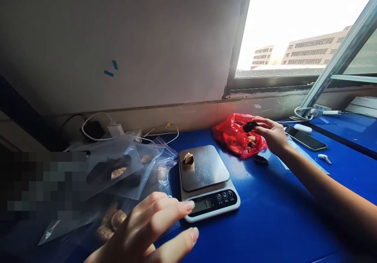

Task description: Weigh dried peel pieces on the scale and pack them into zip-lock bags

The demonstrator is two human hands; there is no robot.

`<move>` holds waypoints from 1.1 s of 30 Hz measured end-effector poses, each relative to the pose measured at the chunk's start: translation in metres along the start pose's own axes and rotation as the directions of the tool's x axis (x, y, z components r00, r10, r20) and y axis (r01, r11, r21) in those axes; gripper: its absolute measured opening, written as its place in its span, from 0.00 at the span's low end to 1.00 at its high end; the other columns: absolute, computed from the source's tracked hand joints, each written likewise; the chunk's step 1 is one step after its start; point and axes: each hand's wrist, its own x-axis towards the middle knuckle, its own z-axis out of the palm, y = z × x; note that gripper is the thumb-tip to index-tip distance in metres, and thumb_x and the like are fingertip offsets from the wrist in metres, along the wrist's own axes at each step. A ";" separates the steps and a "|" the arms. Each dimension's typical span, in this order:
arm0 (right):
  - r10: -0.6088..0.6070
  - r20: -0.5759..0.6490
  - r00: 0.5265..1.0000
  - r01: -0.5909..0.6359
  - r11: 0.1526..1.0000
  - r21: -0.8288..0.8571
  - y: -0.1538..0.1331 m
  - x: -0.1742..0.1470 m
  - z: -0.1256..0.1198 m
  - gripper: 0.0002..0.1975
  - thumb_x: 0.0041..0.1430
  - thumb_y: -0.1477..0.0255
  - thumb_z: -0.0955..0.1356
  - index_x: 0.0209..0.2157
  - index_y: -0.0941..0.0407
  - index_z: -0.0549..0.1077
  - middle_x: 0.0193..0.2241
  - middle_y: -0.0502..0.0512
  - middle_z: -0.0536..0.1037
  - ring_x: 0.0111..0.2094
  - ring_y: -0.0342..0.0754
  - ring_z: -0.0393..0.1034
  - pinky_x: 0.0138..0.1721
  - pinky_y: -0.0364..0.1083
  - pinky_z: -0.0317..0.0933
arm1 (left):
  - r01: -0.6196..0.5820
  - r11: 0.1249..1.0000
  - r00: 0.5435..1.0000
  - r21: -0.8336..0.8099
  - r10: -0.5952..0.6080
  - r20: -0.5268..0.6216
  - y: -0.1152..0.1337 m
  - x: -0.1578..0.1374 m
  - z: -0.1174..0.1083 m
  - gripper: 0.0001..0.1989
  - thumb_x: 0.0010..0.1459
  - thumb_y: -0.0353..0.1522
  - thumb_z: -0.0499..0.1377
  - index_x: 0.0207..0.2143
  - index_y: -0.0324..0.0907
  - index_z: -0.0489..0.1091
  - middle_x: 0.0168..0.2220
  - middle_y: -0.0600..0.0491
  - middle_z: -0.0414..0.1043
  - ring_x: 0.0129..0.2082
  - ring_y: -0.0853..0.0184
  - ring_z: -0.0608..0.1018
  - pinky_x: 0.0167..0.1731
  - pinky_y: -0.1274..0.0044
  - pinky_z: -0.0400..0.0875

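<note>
My right hand (272, 134) pinches a dark dried mushroom (250, 126) between its fingertips, just above the opening of a red plastic bag (228, 131). Brownish dried pieces (252, 139) show inside that bag. In front of the bag, another dark piece (261, 159) lies on the blue table. My left hand (165, 223) has its fingers apart and holds nothing; its index fingertip is at the left edge of the display on a white kitchen scale (212, 212). A brown, shrivelled dried mushroom (187, 159) rests on the scale's metal plate (207, 172).
Clear zip bags (135, 180) with brown dried mushrooms (118, 219) spread across the left side. White cables and a charger (115, 130) lie by the wall. At right are a phone (306, 137), an earbud case (303, 128), a loose earbud (324, 159) and a metal frame post (338, 47).
</note>
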 end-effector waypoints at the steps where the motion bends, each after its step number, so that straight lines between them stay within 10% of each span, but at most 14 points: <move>1: 0.087 -0.029 0.996 -0.082 0.986 0.147 -0.003 -0.007 -0.003 0.17 0.48 0.69 0.67 0.42 0.52 0.74 0.39 0.56 0.81 0.40 0.54 0.78 0.40 0.54 0.74 | 0.010 1.000 1.000 0.000 -0.010 0.001 0.000 0.000 0.001 0.20 0.58 0.21 0.52 0.44 0.52 0.72 0.47 0.53 0.76 0.44 0.62 0.79 0.46 0.66 0.79; 5: 0.365 -0.046 0.930 -0.307 0.839 0.449 -0.017 -0.024 -0.007 0.16 0.43 0.76 0.66 0.37 0.51 0.72 0.29 0.52 0.77 0.35 0.52 0.77 0.38 0.55 0.74 | 0.047 0.999 0.999 -0.011 -0.047 0.022 -0.002 0.001 0.004 0.20 0.58 0.20 0.53 0.46 0.51 0.71 0.48 0.52 0.75 0.46 0.62 0.79 0.44 0.68 0.79; 11: 0.432 0.031 0.901 -0.385 0.767 0.514 -0.035 -0.030 0.004 0.17 0.39 0.77 0.65 0.35 0.51 0.71 0.29 0.51 0.74 0.31 0.50 0.74 0.33 0.53 0.76 | 0.076 0.996 0.996 -0.052 -0.078 -0.034 -0.010 -0.003 0.008 0.16 0.61 0.21 0.52 0.44 0.46 0.70 0.48 0.50 0.71 0.45 0.65 0.78 0.44 0.72 0.77; 27: 0.208 0.283 0.936 -0.339 0.751 0.568 -0.075 -0.076 0.028 0.21 0.45 0.70 0.76 0.44 0.49 0.76 0.35 0.49 0.77 0.35 0.46 0.76 0.40 0.48 0.74 | -0.014 0.995 0.999 -0.099 0.017 0.031 -0.004 0.000 0.002 0.16 0.63 0.18 0.50 0.45 0.41 0.72 0.50 0.49 0.68 0.43 0.67 0.74 0.48 0.71 0.69; 33: -0.165 0.153 0.974 0.101 0.928 0.358 -0.080 -0.089 0.035 0.16 0.53 0.72 0.73 0.45 0.51 0.76 0.38 0.53 0.77 0.40 0.47 0.74 0.41 0.49 0.72 | -0.027 0.996 1.000 -0.083 0.027 0.004 -0.004 -0.001 0.003 0.16 0.61 0.18 0.51 0.43 0.42 0.73 0.48 0.49 0.69 0.42 0.67 0.75 0.47 0.72 0.70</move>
